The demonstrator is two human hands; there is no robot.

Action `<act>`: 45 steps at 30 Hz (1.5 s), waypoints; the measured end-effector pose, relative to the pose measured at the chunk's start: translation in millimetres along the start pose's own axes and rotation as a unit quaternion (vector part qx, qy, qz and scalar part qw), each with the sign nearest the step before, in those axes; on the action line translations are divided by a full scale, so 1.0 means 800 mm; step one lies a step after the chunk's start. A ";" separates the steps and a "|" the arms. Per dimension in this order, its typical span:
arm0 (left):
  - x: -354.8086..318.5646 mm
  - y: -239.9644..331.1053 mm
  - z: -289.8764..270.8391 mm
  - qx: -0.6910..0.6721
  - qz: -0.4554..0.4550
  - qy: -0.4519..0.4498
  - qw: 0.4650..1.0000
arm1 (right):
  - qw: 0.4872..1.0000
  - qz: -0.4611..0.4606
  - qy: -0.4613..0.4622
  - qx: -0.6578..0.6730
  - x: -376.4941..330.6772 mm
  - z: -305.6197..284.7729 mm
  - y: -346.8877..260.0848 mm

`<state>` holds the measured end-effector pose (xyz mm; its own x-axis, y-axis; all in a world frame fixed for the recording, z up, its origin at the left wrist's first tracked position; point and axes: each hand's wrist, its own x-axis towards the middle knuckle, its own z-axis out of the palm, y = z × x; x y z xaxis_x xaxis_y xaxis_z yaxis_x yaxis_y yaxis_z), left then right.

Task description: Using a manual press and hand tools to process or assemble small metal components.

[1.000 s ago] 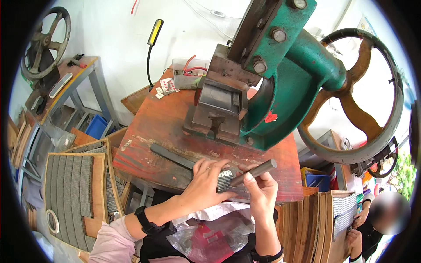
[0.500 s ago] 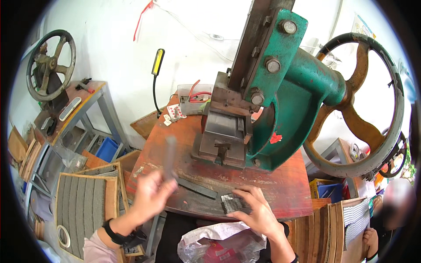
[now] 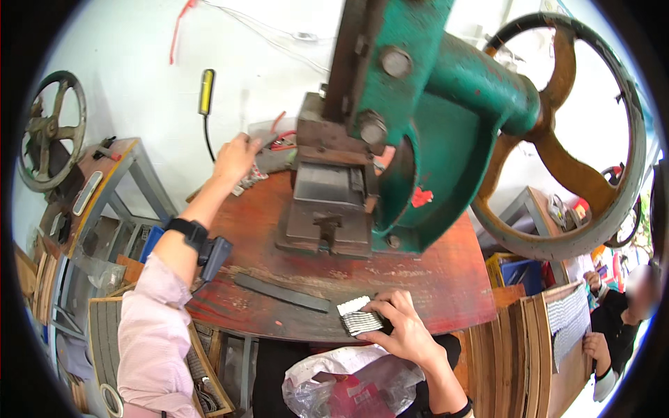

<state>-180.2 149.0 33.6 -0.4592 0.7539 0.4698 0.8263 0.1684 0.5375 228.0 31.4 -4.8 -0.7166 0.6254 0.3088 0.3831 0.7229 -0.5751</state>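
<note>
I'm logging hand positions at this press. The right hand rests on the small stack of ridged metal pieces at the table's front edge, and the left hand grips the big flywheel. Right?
Not quite. In the head view the left hand reaches to the back of the red table, left of the green press, not the flywheel. The right hand does rest on the ridged stack.

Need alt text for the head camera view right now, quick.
The left hand reaches to the back of the red worktable beside a green flywheel press. The right hand rests on a stack of small metal strips at the front edge.
</note>
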 end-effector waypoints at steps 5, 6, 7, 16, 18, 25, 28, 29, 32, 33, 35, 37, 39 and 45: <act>-0.114 0.047 -0.051 -0.148 0.036 0.089 0.984 | 0.999 -0.020 -0.029 0.019 -0.008 -0.012 0.006; -0.150 0.060 -0.064 -0.199 0.063 0.085 0.974 | 0.999 -0.013 -0.020 0.023 -0.009 -0.014 0.007; -0.189 0.077 -0.072 -0.214 0.117 0.053 0.968 | 0.999 -0.019 -0.029 0.025 -0.010 -0.016 0.008; -0.271 0.165 -0.014 -0.129 0.332 -0.237 0.904 | 0.999 -0.026 -0.026 0.032 -0.015 -0.015 0.012; -0.264 0.167 -0.001 -0.047 0.335 -0.322 0.884 | 0.999 -0.025 -0.019 0.034 -0.017 -0.014 0.014; -0.258 0.162 -0.003 -0.032 0.388 -0.374 0.842 | 0.997 -0.065 -0.002 0.040 -0.019 -0.010 0.019; -0.259 0.166 -0.002 -0.034 0.375 -0.366 0.851 | 0.997 -0.064 0.008 0.043 -0.019 -0.007 0.020; -0.261 0.168 -0.002 -0.040 0.346 -0.367 0.863 | 0.997 -0.047 0.011 0.052 -0.019 -0.006 0.020; -0.274 0.178 -0.005 -0.108 0.322 -0.375 0.862 | 0.996 -0.010 0.036 0.076 -0.019 -0.002 0.020; -0.278 0.181 -0.007 -0.115 0.268 -0.417 0.861 | 0.994 0.005 0.050 0.095 -0.018 0.000 0.020; -0.285 0.185 -0.013 -0.065 0.281 -0.422 0.860 | 0.995 0.004 0.065 0.073 -0.018 0.003 0.021; -0.286 0.189 -0.016 -0.021 0.278 -0.434 0.857 | 0.996 -0.002 0.072 0.054 -0.017 0.004 0.023; -0.279 0.190 -0.018 -0.018 0.283 -0.449 0.847 | 0.997 -0.005 0.078 0.023 -0.017 0.003 0.025; -0.269 0.196 -0.022 -0.022 0.288 -0.464 0.838 | 0.905 0.129 0.085 0.397 -0.017 -0.002 0.013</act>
<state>42.5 1.9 28.7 0.4786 0.8748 -0.0752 0.8019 -0.4007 0.4432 242.7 31.3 -13.8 -0.5363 0.8287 0.1603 -0.0626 0.1503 -0.9867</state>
